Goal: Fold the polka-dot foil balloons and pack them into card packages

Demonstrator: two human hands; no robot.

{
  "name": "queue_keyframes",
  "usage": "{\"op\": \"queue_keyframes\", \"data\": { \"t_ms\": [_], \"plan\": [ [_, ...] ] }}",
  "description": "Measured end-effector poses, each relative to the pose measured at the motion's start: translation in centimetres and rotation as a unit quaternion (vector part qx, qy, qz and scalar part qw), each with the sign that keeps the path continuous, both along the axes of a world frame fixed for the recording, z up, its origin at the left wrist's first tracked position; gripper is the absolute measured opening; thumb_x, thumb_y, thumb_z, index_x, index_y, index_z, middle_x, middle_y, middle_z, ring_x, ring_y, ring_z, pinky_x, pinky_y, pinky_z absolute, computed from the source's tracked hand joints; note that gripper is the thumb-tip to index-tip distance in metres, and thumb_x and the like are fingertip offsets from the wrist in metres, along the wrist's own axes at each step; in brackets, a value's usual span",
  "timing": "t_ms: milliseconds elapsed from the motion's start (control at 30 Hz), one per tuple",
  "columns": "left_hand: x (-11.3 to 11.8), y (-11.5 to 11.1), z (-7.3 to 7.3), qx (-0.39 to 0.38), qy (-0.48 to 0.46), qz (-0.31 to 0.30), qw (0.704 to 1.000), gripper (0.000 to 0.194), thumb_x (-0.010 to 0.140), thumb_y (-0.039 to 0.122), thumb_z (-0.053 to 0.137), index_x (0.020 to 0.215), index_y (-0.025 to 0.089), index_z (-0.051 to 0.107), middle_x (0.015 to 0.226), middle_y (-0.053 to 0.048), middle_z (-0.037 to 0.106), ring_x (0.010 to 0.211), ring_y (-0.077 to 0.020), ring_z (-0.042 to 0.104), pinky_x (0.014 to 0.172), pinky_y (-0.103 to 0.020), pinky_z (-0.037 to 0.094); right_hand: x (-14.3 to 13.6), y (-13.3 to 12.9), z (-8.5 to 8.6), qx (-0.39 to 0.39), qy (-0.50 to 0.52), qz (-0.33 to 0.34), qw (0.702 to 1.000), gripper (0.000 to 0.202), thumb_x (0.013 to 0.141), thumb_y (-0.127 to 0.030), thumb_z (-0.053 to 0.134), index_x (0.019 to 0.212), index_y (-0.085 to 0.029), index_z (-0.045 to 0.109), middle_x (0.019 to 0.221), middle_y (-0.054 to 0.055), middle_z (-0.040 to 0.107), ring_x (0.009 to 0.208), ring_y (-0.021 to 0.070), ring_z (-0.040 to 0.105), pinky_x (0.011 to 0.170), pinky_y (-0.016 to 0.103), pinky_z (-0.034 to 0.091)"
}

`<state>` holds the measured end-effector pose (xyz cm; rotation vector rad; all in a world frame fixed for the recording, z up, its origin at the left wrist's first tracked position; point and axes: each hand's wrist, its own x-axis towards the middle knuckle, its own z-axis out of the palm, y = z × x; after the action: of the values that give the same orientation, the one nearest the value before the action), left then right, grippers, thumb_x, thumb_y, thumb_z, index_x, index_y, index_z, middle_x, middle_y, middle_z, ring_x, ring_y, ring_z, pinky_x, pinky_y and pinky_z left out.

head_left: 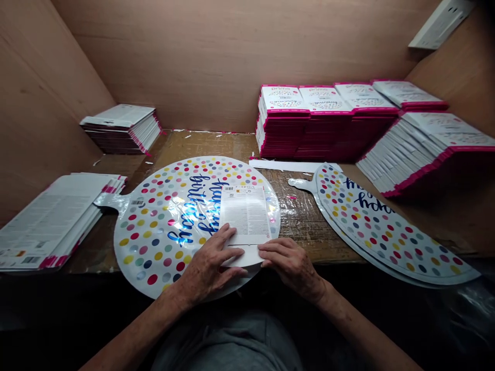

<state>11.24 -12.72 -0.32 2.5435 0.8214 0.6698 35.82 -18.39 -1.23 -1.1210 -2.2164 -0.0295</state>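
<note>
A flat round foil balloon with coloured dots and blue lettering lies on the table, its tail pointing left. On its right part rests a white printed packet with its flap toward me. My left hand lies over the packet's lower left edge, fingers spread, thumb near the flap. At the lower right corner, my right hand pinches the flap's edge between thumb and fingers.
More dotted balloons lie folded over at the right table edge. Stacked pink-edged packets stand at the back right, others leaning beside them. White packets lie at left, with another stack behind. A white strip lies near the back.
</note>
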Motion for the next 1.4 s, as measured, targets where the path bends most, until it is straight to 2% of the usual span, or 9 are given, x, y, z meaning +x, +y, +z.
{"op": "queue_keyframes", "data": {
  "t_ms": [167, 300, 533, 700, 800, 900, 1033, 1267, 1400],
  "plan": [
    [2.4, 1.2, 0.3, -0.004, 0.043, 0.174, 0.984, 0.034, 0.095, 0.032, 0.049, 0.073, 0.017, 0.071, 0.117, -0.013, 0.068, 0.125, -0.0314, 0.056, 0.1, -0.045, 0.051, -1.2, 1.1, 0.3, -0.053, 0.056, -0.153, 0.985, 0.029, 0.101, -0.034, 0.046, 0.095, -0.016, 0.067, 0.09, 0.009, 0.071, 0.083, 0.019, 0.064, 0.075, 0.031, 0.052],
    [3.6, 1.8, -1.1, 0.094, 0.085, 0.302, 0.945, 0.036, 0.093, 0.038, 0.054, 0.104, 0.006, 0.066, 0.14, -0.028, 0.051, 0.126, -0.0389, 0.053, 0.097, -0.053, 0.048, 0.1, -0.2, 0.0, 0.014, -0.07, -0.069, 0.995, 0.047, 0.096, -0.05, 0.049, 0.122, -0.013, 0.063, 0.121, 0.014, 0.067, 0.107, 0.0262, 0.061, 0.092, 0.041, 0.05],
    [3.8, 0.2, -2.8, 0.126, 0.07, 0.267, 0.953, 0.056, 0.091, 0.047, 0.053, 0.124, 0.002, 0.057, 0.137, -0.028, 0.054, 0.133, -0.0411, 0.045, 0.109, -0.056, 0.039, 1.7, -2.5, -0.5, 0.056, -0.105, -0.047, 0.992, 0.043, 0.097, -0.039, 0.054, 0.125, -0.008, 0.062, 0.126, 0.02, 0.064, 0.12, 0.028, 0.057, 0.098, 0.043, 0.05],
    [3.3, -1.6, -0.8, -0.013, -0.075, 0.274, 0.959, 0.053, 0.087, 0.051, 0.058, 0.122, 0.011, 0.057, 0.134, -0.022, 0.059, 0.129, -0.0366, 0.051, 0.106, -0.055, 0.043, 1.9, -2.6, 0.3, 0.074, -0.089, -0.049, 0.992, 0.032, 0.098, -0.011, 0.043, 0.119, -0.016, 0.066, 0.118, 0.009, 0.071, 0.112, 0.0204, 0.063, 0.091, 0.034, 0.054],
    [2.7, -1.5, 1.3, -0.243, -0.204, 0.322, 0.892, 0.059, 0.078, 0.056, 0.067, 0.118, 0.014, 0.058, 0.114, -0.016, 0.069, 0.104, -0.0322, 0.067, 0.087, -0.046, 0.056, 1.3, -1.3, 1.3, 0.096, -0.04, -0.085, 0.991, 0.034, 0.095, -0.009, 0.046, 0.123, -0.016, 0.064, 0.117, 0.011, 0.072, 0.111, 0.0204, 0.064, 0.091, 0.035, 0.054],
    [2.4, -0.2, 2.5, -0.478, -0.322, 0.279, 0.769, 0.057, 0.074, 0.057, 0.07, 0.109, 0.012, 0.064, 0.091, -0.012, 0.073, 0.08, -0.028, 0.071, 0.066, -0.037, 0.058, -1.0, 1.5, 1.9, 0.119, -0.041, -0.054, 0.991, 0.03, 0.098, -0.016, 0.046, 0.121, -0.016, 0.065, 0.117, 0.012, 0.071, 0.111, 0.0214, 0.063, 0.092, 0.036, 0.053],
    [2.0, 2.6, 2.4, -0.509, -0.487, 0.286, 0.65, 0.056, 0.065, 0.044, 0.082, 0.106, 0.01, 0.066, 0.093, -0.01, 0.074, 0.08, -0.0241, 0.071, 0.068, -0.032, 0.058, -5.3, 6.0, 2.4, 0.065, -0.038, -0.05, 0.996, 0.037, 0.096, -0.046, 0.052, 0.108, -0.016, 0.069, 0.113, 0.014, 0.07, 0.102, 0.0256, 0.063, 0.089, 0.04, 0.052],
    [-0.2, 4.8, 2.0, -0.456, -0.552, 0.305, 0.628, 0.045, 0.069, 0.044, 0.08, 0.097, 0.011, 0.068, 0.08, -0.007, 0.074, 0.08, -0.0225, 0.071, 0.071, -0.031, 0.058, -12.0, 11.3, 3.7, -0.066, -0.06, -0.075, 0.993, 0.021, 0.097, -0.031, 0.054, 0.085, -0.018, 0.064, 0.084, 0.008, 0.066, 0.078, 0.0198, 0.061, 0.069, 0.03, 0.048],
    [-1.8, 5.0, 2.2, -0.456, -0.564, 0.335, 0.602, 0.033, 0.067, 0.043, 0.079, 0.079, 0.014, 0.066, 0.068, -0.003, 0.07, 0.074, -0.0212, 0.07, 0.066, -0.029, 0.057, -13.8, 14.1, 4.4, -0.121, -0.114, -0.016, 0.986, 0.016, 0.093, -0.028, 0.058, 0.081, -0.018, 0.061, 0.081, 0.006, 0.065, 0.072, 0.019, 0.06, 0.056, 0.027, 0.042]
  ]
}}
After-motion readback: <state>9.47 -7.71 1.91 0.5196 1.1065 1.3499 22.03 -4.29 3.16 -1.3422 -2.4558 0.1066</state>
